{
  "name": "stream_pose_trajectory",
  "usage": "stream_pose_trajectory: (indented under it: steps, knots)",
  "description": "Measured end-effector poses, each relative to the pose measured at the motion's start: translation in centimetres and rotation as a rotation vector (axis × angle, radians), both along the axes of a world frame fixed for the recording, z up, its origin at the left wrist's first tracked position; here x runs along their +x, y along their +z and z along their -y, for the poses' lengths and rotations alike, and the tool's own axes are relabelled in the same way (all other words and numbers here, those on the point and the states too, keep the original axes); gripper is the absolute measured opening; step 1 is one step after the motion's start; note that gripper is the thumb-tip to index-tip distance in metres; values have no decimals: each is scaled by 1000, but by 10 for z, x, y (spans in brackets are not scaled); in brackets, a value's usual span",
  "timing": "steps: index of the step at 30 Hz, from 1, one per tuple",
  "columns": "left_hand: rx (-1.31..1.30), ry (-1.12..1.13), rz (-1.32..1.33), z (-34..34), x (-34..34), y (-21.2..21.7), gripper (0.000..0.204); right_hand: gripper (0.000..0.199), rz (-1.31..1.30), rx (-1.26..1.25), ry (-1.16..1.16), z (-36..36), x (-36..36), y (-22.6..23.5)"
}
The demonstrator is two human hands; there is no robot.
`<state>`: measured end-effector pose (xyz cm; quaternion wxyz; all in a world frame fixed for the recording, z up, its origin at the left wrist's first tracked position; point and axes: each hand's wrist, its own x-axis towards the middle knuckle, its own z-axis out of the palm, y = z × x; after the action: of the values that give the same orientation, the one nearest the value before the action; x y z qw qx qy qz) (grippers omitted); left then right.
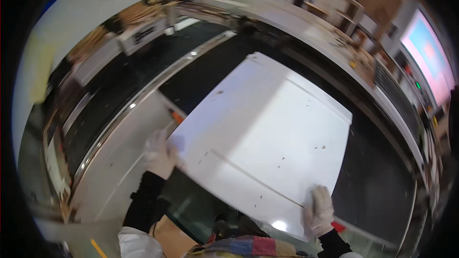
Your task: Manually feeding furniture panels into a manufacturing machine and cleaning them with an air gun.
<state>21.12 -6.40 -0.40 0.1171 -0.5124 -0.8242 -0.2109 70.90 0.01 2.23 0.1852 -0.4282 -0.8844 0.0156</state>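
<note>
A large white board with narrow grooves and small dark specks lies across the middle, slanted toward the upper right. Its near edge juts out over the floor in front of me. My left hand, in a pale glove and blurred by motion, grips the board at its left corner. At the near right corner my right hand, also gloved, has its fingers bent over the edge. What lies under the board is hidden.
Beneath and beyond the board spreads a dark machine bed. A shiny metal rail runs along the left, beside a grey surface. A long pale beam crosses the back. At far right glows a screen.
</note>
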Motion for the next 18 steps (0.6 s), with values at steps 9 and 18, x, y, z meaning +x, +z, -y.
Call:
stream_pose_trajectory:
  steps: [9,18]
  knots:
    - [-320,-129,369,-23,33,-40,56,23,-92,-597,-1243,116,90,-26]
    - [-220,-340,721,-59,121,-28,56,16,-37,-140,-1147,168,183,-20]
